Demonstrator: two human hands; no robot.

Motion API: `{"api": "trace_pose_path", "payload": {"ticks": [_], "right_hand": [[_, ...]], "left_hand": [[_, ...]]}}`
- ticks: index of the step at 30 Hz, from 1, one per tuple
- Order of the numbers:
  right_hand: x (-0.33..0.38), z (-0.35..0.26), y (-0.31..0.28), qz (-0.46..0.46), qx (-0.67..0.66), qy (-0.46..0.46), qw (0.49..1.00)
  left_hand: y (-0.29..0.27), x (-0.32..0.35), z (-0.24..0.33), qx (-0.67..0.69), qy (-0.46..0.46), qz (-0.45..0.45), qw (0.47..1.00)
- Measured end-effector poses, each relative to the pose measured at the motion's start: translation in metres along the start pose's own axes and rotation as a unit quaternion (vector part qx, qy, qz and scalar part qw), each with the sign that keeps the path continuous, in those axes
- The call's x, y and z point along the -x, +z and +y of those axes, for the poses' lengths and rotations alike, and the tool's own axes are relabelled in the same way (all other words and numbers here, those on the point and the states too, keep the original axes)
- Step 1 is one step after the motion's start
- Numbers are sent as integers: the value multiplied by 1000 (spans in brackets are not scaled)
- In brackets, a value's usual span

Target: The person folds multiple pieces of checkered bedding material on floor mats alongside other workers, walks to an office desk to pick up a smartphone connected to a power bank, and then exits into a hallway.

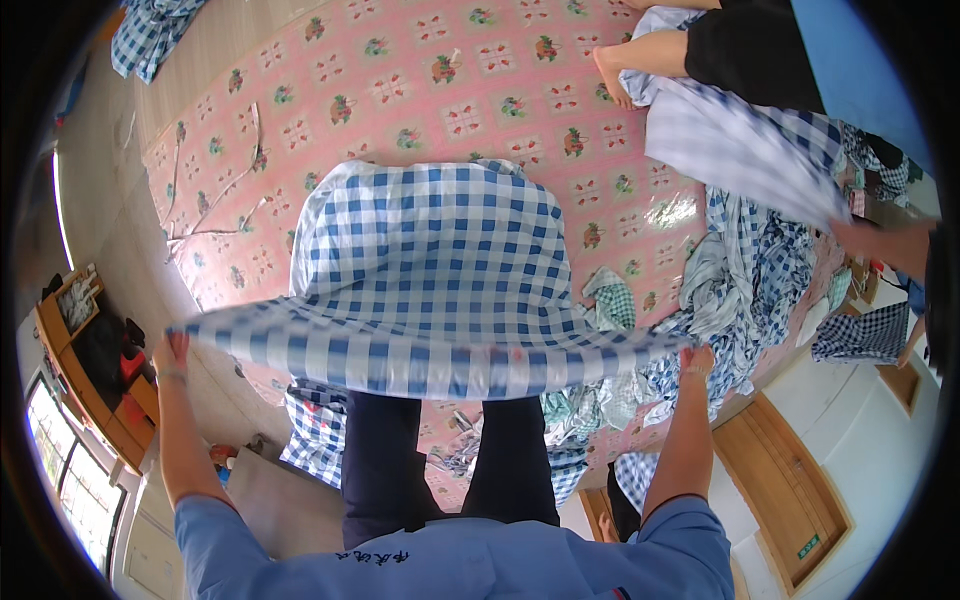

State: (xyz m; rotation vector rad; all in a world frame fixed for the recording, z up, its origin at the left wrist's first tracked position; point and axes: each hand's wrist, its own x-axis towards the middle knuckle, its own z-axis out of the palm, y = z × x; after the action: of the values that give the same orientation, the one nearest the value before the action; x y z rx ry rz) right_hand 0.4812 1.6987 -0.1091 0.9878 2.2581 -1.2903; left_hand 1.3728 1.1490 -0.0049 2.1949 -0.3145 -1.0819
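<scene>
A large blue-and-white checked cloth stretches between my hands, its far part spread over a pink patterned table cover. My left hand grips one near corner, with that arm held wide. At the opposite corner my right hand is closed on the same cloth. The near edge hangs in a shallow sag in front of my dark trousers and is slightly blurred. Fingertips of both hands are partly hidden by the fabric.
Heaped checked cloths lie to the right, with a green checked piece beside mine. At the upper right another person's hand holds a pale checked cloth. Thin white strips lie at the left. A wooden cabinet stands farther left.
</scene>
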Motion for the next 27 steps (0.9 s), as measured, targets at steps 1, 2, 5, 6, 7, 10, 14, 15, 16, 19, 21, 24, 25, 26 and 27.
{"api": "trace_pose_path", "payload": {"ticks": [1,2,5,6,7,10,14,15,16,19,21,24,25,26,27], "right_hand": [[14,-10,34,0,-2,-72,997],[16,-18,70,-9,21,-79,997],[-22,-29,127,-129,-58,-83,986],[-34,-27,144,-164,-61,-94,980],[-41,-23,162,-197,-80,-102,972],[7,3,259,-146,99,-69,982],[24,52,337,-341,422,-390,744],[58,74,369,-418,409,-442,680],[62,88,394,-433,432,-531,586],[122,141,480,-510,441,-559,483],[138,172,527,-423,526,-598,432],[158,203,566,-346,565,-631,403],[177,208,573,-359,560,-630,401],[180,203,574,-359,656,-562,353],[183,200,574,-354,739,-487,302]], "left_hand": [[37,-8,-3,6,3,-18,1000],[55,-20,0,-14,34,-69,997],[149,-33,-27,-29,59,-99,993],[171,-34,-33,-28,55,-101,993],[186,-37,-40,-35,59,-103,992],[204,-41,-56,-54,71,-72,993],[245,-46,-119,4,97,-116,989],[240,-52,-138,33,107,-133,985],[262,-41,-168,47,52,-144,987],[265,-29,-281,58,-34,-129,989],[260,7,-372,-231,119,-165,951],[246,73,-471,-32,-168,28,985],[219,81,-501,-37,-191,42,980],[231,109,-510,-116,-278,114,947],[237,127,-514,-85,-376,98,918]]}}
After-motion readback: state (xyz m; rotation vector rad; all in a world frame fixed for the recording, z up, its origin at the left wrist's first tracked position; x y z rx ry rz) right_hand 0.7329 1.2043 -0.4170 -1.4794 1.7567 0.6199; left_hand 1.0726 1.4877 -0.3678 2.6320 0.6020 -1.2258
